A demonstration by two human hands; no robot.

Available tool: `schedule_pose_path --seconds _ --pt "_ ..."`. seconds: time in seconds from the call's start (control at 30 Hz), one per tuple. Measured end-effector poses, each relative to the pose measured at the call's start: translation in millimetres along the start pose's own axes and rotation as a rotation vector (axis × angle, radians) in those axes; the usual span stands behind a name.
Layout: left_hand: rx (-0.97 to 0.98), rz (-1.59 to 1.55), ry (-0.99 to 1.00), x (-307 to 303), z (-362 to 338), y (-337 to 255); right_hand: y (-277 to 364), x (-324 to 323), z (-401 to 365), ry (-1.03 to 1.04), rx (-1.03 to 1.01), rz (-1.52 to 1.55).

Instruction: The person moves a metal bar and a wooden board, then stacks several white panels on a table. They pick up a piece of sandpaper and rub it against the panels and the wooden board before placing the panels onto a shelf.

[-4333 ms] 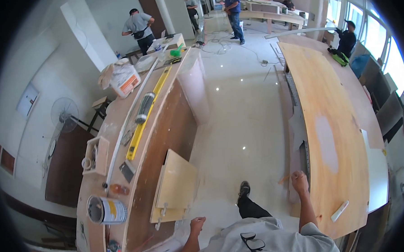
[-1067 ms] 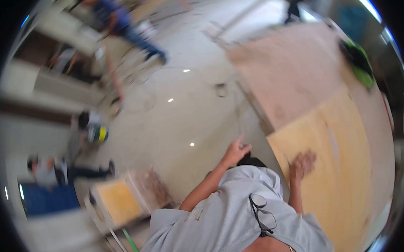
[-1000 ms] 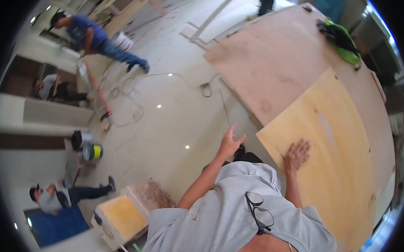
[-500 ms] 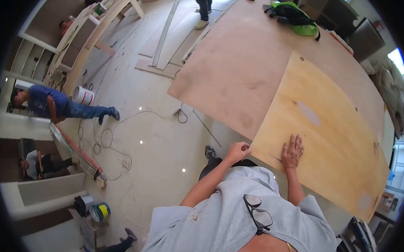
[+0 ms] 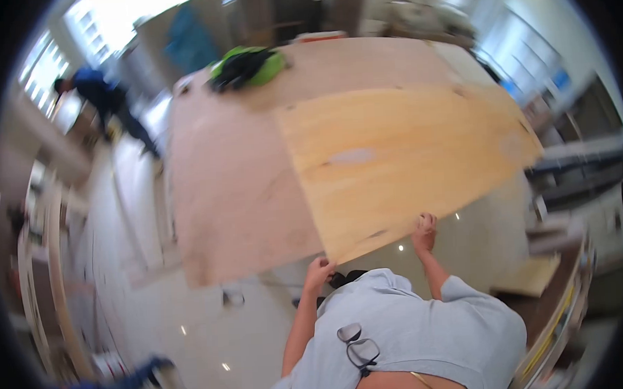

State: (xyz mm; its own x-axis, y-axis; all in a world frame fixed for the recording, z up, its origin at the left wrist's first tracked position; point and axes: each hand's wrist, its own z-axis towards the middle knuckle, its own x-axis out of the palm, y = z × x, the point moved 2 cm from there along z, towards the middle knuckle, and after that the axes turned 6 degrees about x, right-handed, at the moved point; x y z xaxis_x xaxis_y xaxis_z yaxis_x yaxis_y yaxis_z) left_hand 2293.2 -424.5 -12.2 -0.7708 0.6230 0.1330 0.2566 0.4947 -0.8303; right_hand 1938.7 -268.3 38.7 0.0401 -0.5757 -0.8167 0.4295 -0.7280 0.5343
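A yellowish plywood sheet (image 5: 407,145) lies over a larger pinkish board (image 5: 235,191) in front of me. My left hand (image 5: 320,272) is closed at the near left corner of the sheet, its fingers pinching the edge. Farther right, my right hand (image 5: 425,234) has its fingers curled over the near edge of the same sheet. The sheet has a pale patch near its middle and a few dark marks. Motion blur softens the detail at my fingertips.
A green and black bag (image 5: 247,69) rests on the far part of the board. One person (image 5: 109,106) bends over at the far left; another person's leg (image 5: 135,383) shows at lower left. Wooden frames (image 5: 61,275) stand left, and a tan panel (image 5: 530,274) lies at right.
My view has swung to the right. My right hand has gone from lying flat on the plywood sheet to gripping its near edge. My left hand stays by the corner.
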Motion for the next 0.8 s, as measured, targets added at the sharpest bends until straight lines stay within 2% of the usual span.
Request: schedule_pose_path --seconds 0.1,0.2,0.3,0.4,0.5,0.8 --pt "-0.090 -0.067 0.040 9.4 -10.0 -23.8 -41.2 3.7 0.6 -0.075 0.467 0.110" --pt "-0.114 -0.121 0.095 9.2 -8.6 -35.6 -24.4 -2.5 1.6 -0.044 1.002 0.583" --pt "-0.086 -0.119 0.135 10.3 11.6 -21.5 -26.2 -3.6 12.7 0.171 1.007 1.091" --pt "-0.070 -0.037 0.147 1.2 16.9 -16.6 -39.9 18.0 17.5 0.129 0.989 1.097" --pt "-0.071 -0.029 0.158 1.5 13.0 -20.4 -59.1 33.2 14.6 0.239 1.009 1.185" --pt "-0.118 -0.097 0.158 -2.8 20.6 -15.1 -61.3 47.7 20.8 0.161 0.952 1.096"
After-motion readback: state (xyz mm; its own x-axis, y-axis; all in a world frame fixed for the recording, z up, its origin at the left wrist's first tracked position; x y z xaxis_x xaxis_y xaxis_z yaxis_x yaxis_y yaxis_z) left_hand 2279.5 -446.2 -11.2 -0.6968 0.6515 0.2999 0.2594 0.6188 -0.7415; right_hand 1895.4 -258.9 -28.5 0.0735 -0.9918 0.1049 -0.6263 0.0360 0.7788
